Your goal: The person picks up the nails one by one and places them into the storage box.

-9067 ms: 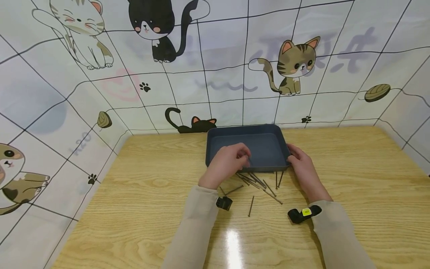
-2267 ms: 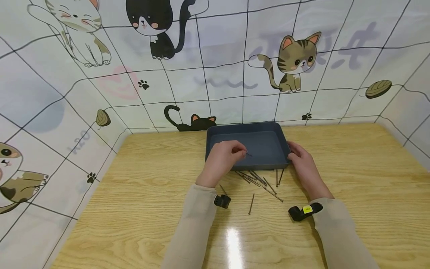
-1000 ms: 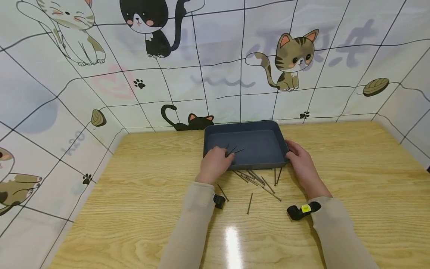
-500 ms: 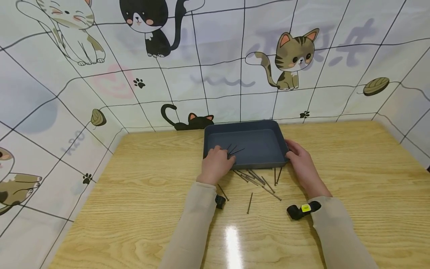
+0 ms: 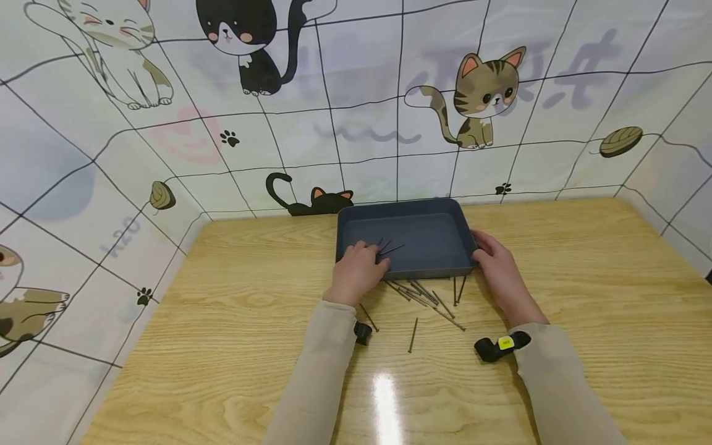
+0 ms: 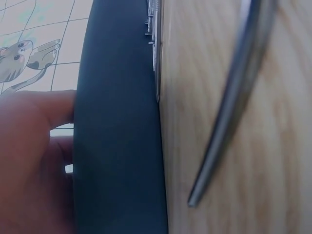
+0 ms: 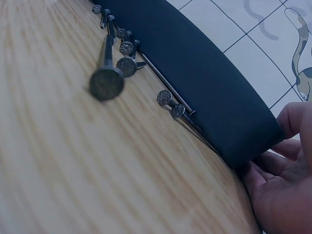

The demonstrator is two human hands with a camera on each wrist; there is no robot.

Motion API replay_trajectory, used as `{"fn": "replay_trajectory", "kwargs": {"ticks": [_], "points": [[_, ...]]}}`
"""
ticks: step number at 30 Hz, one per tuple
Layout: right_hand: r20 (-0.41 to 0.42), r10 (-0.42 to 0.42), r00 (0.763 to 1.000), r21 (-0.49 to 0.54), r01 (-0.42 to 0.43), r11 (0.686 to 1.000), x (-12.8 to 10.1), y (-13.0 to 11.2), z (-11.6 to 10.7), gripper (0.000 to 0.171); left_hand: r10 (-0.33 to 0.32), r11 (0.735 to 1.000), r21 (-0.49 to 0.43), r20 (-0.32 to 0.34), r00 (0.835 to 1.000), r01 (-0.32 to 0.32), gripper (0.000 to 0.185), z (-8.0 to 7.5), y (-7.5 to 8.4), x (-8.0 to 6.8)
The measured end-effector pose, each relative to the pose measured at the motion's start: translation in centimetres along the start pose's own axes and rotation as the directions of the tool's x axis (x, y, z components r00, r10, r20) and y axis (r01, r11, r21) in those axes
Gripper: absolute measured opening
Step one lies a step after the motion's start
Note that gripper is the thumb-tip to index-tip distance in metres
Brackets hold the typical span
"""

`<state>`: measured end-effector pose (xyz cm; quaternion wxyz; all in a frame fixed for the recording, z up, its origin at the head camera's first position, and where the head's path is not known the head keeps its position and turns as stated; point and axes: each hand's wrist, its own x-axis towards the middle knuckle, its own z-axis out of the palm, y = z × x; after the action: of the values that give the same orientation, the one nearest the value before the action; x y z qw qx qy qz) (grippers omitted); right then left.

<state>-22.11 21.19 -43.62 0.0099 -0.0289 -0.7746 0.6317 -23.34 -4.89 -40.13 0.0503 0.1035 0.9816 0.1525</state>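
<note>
A dark blue-grey rectangular tray (image 5: pixel 411 274) stands on the table against the wall. My left hand (image 5: pixel 356 272) reaches over its front left corner, fingers down inside. Several thin nails (image 5: pixel 392 250) lie in the tray right at those fingertips; whether the fingers pinch any I cannot tell. In the left wrist view the hand (image 6: pixel 29 161) is beyond the tray's wall (image 6: pixel 117 122). My right hand (image 5: pixel 497 266) grips the tray's right side near the front corner; the right wrist view shows its fingers (image 7: pixel 292 119) at that corner.
Several more nails (image 5: pixel 425 293) lie in a loose heap along the tray's front. Single nails (image 5: pixel 413 335) lie nearer on the wooden table (image 5: pixel 250 371), one of them beside the left wrist. A cat-printed sheet (image 5: pixel 372 111) covers the walls behind and beside.
Since 2.3 s ago my left hand, which held a nail over the tray, has moved left and down into its front left corner. Nails now show at its fingertips. The right hand stays on the tray.
</note>
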Motion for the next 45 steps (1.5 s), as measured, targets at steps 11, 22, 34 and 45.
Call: {"fn": "replay_trajectory", "kwargs": {"ticks": [11, 22, 34, 45], "points": [[-0.01, 0.008, 1.0, -0.015, -0.008, 1.0, 0.1, 0.1, 0.0, 0.051, 0.108, 0.992, -0.059, -0.009, 0.994, -0.108, 0.036, -1.3, -0.1, -0.6], [-0.01, 0.007, 1.0, -0.006, -0.007, 1.0, 0.1, 0.2, -0.3, 0.051, 0.178, 0.981, -0.063, -0.093, 0.98, -0.184, 0.028, -3.7, 1.7, -2.0], [0.011, -0.025, 1.0, 0.023, 0.025, 0.999, 0.3, 0.1, -0.3, 0.05, 0.21, 0.978, -0.024, 0.159, 0.965, -0.209, 0.021, -5.3, 3.4, -4.0], [0.016, -0.021, 1.0, 0.017, 0.021, 1.0, 0.2, 0.1, -0.3, 0.05, 0.206, 0.97, 0.066, 0.3, 0.931, -0.236, 0.029, -3.2, 4.9, -4.1]]}}
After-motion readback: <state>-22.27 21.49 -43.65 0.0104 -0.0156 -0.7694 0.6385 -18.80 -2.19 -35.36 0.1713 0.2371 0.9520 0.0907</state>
